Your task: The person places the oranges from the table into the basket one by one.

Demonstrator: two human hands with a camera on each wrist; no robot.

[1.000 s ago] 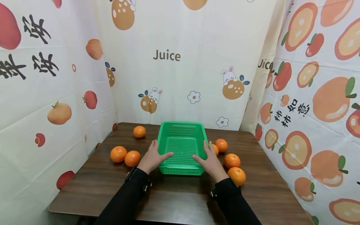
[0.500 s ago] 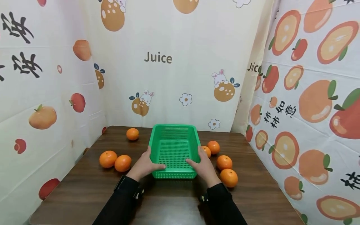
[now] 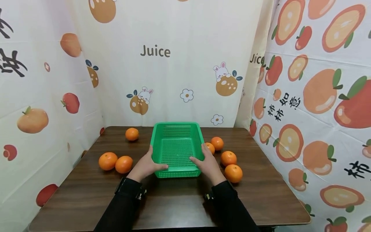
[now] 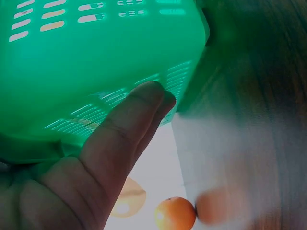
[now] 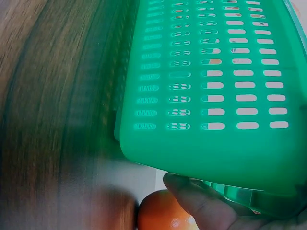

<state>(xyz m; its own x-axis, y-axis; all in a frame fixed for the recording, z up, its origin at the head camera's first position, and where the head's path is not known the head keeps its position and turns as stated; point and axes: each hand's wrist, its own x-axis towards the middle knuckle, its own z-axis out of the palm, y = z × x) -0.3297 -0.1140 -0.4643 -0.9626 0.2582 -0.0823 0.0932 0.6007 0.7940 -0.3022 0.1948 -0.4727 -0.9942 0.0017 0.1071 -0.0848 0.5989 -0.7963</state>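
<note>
Left hand (image 3: 145, 165) and right hand (image 3: 209, 163) reached the basket (image 3: 178, 173), fingers straight (thumbs apart), maybe steadying it, next needing even pushes.

One basket (image 3: 177, 174) is counted. Seven oranges are counted in all: three oranges (image 3: 124, 164) recorded left of the basket, four oranges (image 3: 228, 158) right of it. Two hands are noted: left hand (image 3: 145, 166), right hand (image 3: 208, 164), one per side of the basket. One table (image 3: 174, 206) is logged, beneath the basket.
</note>
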